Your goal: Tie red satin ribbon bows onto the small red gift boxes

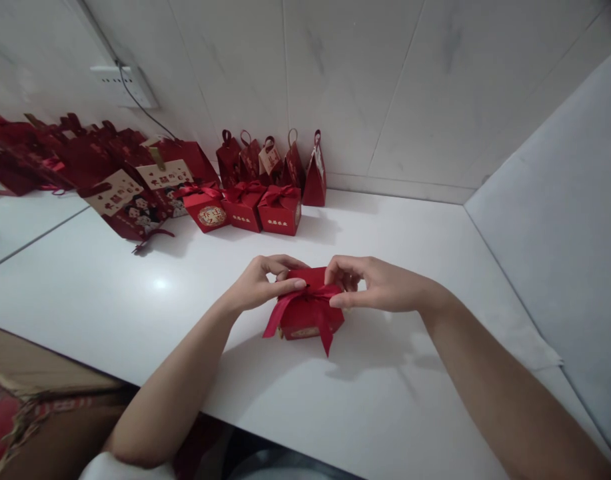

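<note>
White bench against a marbled wall. Red box on it, between left hand and right hand. Fingers of both curved at the ribbon; whether they pinch it cannot be told.

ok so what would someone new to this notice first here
Probably the bright red box at the centre, its ribbon trailing down the front, with the left hand and right hand on either side. Beyond it, three ribbon-tied red boxes stand side by side on the white table. Farther left, more red packages crowd together.
</note>
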`<state>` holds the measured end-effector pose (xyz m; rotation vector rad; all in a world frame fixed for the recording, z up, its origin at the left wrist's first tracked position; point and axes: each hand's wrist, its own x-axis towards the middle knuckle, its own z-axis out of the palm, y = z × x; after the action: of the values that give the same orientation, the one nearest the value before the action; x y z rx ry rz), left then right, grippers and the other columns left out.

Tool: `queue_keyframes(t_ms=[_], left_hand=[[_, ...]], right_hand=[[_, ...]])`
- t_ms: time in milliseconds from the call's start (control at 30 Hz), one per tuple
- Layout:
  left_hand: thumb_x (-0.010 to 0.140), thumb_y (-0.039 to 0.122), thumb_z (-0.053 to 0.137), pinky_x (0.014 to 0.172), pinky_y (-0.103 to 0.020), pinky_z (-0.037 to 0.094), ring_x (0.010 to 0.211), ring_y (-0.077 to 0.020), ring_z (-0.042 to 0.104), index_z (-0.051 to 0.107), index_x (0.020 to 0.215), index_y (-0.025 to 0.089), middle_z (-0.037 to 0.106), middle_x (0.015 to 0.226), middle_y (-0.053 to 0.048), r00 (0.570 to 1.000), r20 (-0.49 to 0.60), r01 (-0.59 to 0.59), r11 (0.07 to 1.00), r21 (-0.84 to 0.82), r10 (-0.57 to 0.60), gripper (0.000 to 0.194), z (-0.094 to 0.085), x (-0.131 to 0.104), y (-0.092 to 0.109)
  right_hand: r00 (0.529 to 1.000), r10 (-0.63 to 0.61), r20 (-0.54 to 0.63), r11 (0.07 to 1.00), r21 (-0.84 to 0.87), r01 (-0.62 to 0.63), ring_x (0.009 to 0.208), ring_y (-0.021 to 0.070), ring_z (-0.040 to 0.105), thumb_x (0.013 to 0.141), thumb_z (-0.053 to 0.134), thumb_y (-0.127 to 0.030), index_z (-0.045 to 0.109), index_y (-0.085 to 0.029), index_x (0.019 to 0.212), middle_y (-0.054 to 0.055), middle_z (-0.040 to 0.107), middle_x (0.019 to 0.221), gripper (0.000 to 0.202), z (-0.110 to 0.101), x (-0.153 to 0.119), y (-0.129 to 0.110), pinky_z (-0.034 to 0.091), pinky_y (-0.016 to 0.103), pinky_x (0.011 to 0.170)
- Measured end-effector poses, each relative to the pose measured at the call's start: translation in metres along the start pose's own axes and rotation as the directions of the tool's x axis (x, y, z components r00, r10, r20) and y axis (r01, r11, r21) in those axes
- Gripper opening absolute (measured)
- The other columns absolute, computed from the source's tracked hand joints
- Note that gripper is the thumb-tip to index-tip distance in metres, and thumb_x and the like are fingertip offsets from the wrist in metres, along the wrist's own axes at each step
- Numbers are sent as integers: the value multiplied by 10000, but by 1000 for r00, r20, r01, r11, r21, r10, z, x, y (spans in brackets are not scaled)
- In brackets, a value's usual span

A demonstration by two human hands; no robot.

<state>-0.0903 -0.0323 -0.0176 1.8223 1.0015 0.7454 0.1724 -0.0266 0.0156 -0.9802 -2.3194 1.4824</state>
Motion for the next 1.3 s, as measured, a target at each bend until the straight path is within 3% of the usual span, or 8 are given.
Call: queue_keyframes(t_ms=[267,500,567,667,800,1033,1167,1300], left_hand=[[752,382,768,790,-313,473,886,-182,631,391,532,147,683,1103,-81,1000,-23,4,995,101,-1,496,7,-2,7],[757,377,763,816,-316,489,923,-195,646,477,549,147,671,1141,-78,990,140,-22,996,81,11,422,6,-1,10],[771,376,751,839,-325,491,943,-202,651,504,561,148,676,1161,-75,985,174,-16,997,70,4,396,6,-1,12],[785,378,735,843,-335,487,953,-209,650,509,565,151,684,1162,-68,982,190,-15,996,91,-3,389,7,-1,14],[800,375,722,868,-341,476,987,-216,640,524,585,153,678,1178,-68,982,191,-21,995,100,2,367,7,-2,13],[908,407,588,757,-299,497,850,-166,616,610,651,140,655,1153,-97,998,66,4,990,-138,5,371,2,-3,9],[904,390,597,669,-267,501,816,-153,615,673,661,139,623,1175,-98,999,50,24,968,-248,-12,357,-2,-3,9],[885,357,622,719,-290,517,874,-183,624,704,707,151,619,1139,-92,997,72,36,961,-274,-17,285,0,-3,10]], right_hand=[[999,-38,-32,999,0,38,780,151,554,868,635,-381,678,-207,873,25,622,911,179,1,1,-3,433,291,724],[964,21,265,984,166,-67,530,92,430,910,577,-446,605,-178,773,-44,527,579,302,0,2,2,329,243,534],[978,15,209,993,114,-39,534,93,426,913,570,-471,568,-187,760,-51,514,583,323,2,4,2,321,242,536],[997,-71,-15,993,-98,70,631,112,468,923,552,-486,555,-191,736,-20,543,719,350,6,8,2,369,262,615],[954,-247,-168,920,-349,176,842,160,528,972,484,-419,579,-190,733,36,543,933,345,10,14,6,425,322,807],[884,-329,-333,915,-342,211,1018,188,555,983,501,-365,606,-239,1049,58,575,1113,177,5,5,1,431,360,935],[853,-440,-282,860,-406,309,945,188,563,947,562,-430,612,-211,1005,57,612,1027,232,15,-5,-19,448,339,879],[791,-575,-209,696,-633,339,977,235,544,874,638,-512,620,-169,1070,91,623,1045,395,47,-1,-32,420,394,901]])
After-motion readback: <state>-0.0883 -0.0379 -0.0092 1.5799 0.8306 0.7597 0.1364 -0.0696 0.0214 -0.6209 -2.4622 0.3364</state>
